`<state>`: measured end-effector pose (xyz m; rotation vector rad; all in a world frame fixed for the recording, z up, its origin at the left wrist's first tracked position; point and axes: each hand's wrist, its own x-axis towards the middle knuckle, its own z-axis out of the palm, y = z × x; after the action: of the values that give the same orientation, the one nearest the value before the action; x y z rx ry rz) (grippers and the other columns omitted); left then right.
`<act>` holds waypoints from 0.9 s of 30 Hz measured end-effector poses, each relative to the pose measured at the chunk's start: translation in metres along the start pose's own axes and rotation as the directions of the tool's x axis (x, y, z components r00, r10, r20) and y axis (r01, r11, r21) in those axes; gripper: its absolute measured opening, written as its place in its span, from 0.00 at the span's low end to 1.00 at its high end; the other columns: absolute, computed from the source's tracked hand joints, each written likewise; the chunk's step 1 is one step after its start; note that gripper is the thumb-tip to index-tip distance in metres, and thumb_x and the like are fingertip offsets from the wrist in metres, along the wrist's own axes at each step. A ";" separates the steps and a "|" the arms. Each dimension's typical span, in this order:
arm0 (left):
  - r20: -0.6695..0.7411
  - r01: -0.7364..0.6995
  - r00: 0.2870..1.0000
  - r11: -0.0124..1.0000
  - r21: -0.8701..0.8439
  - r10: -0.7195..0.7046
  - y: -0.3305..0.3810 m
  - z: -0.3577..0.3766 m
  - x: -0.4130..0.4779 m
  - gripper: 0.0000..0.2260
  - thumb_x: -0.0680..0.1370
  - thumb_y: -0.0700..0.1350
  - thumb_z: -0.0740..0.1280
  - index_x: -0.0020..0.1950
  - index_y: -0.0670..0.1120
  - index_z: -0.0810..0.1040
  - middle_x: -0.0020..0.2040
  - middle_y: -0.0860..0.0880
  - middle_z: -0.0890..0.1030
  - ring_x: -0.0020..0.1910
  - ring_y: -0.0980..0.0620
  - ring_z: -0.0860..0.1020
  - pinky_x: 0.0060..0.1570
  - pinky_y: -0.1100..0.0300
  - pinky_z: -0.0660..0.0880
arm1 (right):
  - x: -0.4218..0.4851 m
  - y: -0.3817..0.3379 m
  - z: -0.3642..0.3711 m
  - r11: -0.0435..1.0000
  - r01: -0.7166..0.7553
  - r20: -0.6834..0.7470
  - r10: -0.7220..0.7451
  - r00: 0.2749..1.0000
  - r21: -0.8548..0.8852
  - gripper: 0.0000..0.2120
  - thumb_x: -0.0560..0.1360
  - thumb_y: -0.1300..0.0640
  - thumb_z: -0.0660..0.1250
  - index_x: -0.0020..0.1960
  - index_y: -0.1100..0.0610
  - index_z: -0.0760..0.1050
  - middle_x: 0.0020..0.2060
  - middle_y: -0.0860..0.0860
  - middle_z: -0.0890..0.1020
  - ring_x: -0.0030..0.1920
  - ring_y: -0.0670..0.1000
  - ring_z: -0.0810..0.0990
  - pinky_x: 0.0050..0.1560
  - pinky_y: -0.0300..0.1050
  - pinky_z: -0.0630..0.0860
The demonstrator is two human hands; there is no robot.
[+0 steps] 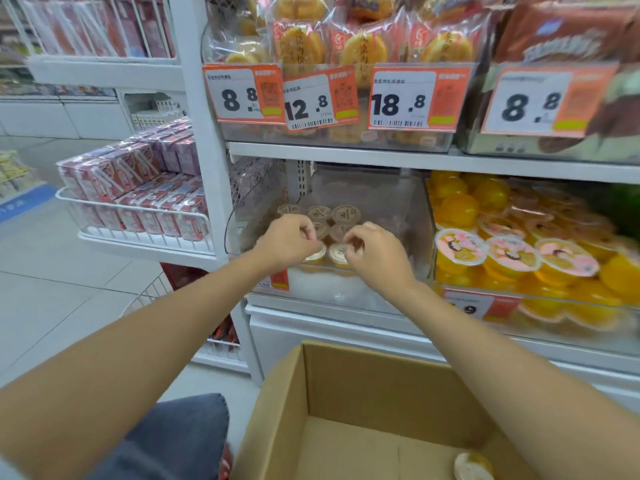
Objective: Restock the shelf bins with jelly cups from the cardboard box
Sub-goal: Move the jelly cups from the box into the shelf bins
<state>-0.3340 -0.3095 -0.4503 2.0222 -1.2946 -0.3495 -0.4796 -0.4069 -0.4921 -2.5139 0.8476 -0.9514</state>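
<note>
left hand (pixel 289 241): reached into the clear bin, fingers curled in, thumb and fingertips pinched together over a jelly cup at the front row; whether it actually grips the cup, cannot tell.
right hand (pixel 375 252): same pose just beside the left, fingers bunched and bent, tips touching the lid edge of the front right cup; grip itself is hidden.
jelly cups (pixel 337 252): small round plastic cups, flat foil-like beige lids with brown print, amber contents. Front pair sit upright at the bin's front edge, more rows stand behind them, lids up.
clear bin (pixel 412 216): transparent hard plastic, rounded front corner, glossy walls; cups fill only its left front part.
cardboard box (pixel 346 403): plain brown corrugated, open top, matte, below the shelf near the camera. One cup (pixel 472 467) left in it, lying at the bottom right corner.
neighbour bin (pixel 519 258): to the right, piled with bigger yellow-orange jelly cups, pink printed lids, shiny.
upper shelf (pixel 381 157): white metal; crinkly clear bags of round golden pastries above it, orange and white price tags (pixel 320 98) clipped to the front.
wire rack (pixel 138 216): white coated wire, left of the post, holds shrink-wrapped red and purple drink cartons.
floor (pixel 52 271): pale smooth tiles.
</note>
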 end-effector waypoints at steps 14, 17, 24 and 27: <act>0.727 0.121 0.631 0.960 0.251 -0.270 -0.039 0.254 -0.122 0.06 0.75 0.44 0.70 0.39 0.45 0.80 0.41 0.48 0.80 0.38 0.54 0.76 0.35 0.65 0.70 | -0.266 0.169 0.002 0.838 -0.486 0.561 0.533 0.634 -0.247 0.11 0.75 0.61 0.62 0.52 0.53 0.81 0.48 0.49 0.82 0.50 0.50 0.80 0.54 0.45 0.77; 0.776 0.120 0.508 0.923 0.367 -0.375 -0.076 0.313 -0.148 0.03 0.76 0.40 0.67 0.48 0.43 0.79 0.42 0.44 0.80 0.41 0.49 0.76 0.28 0.68 0.69 | -0.315 0.207 0.030 0.769 -0.539 0.657 0.607 0.446 -0.344 0.12 0.76 0.62 0.60 0.53 0.53 0.80 0.50 0.52 0.82 0.52 0.53 0.80 0.51 0.44 0.77; 0.778 0.104 0.434 0.883 0.457 -0.454 -0.133 0.394 -0.210 0.21 0.77 0.46 0.67 0.70 0.48 0.72 0.69 0.46 0.73 0.62 0.50 0.74 0.55 0.68 0.73 | -0.378 0.223 0.117 0.765 -0.570 0.814 0.517 0.265 -0.300 0.20 0.75 0.51 0.64 0.67 0.48 0.74 0.65 0.49 0.76 0.65 0.54 0.74 0.64 0.44 0.72; 0.689 0.075 0.540 0.843 0.532 -0.483 -0.148 0.411 -0.221 0.20 0.72 0.56 0.69 0.63 0.58 0.75 0.63 0.48 0.75 0.61 0.47 0.74 0.59 0.59 0.73 | -0.389 0.220 0.132 0.809 -0.483 0.781 0.525 0.338 -0.335 0.26 0.75 0.56 0.61 0.73 0.47 0.67 0.71 0.49 0.71 0.70 0.55 0.67 0.69 0.46 0.67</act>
<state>-0.5656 -0.2477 -0.8769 2.6122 -1.6555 -1.4064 -0.7149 -0.3207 -0.8855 -2.0469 1.1430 0.5447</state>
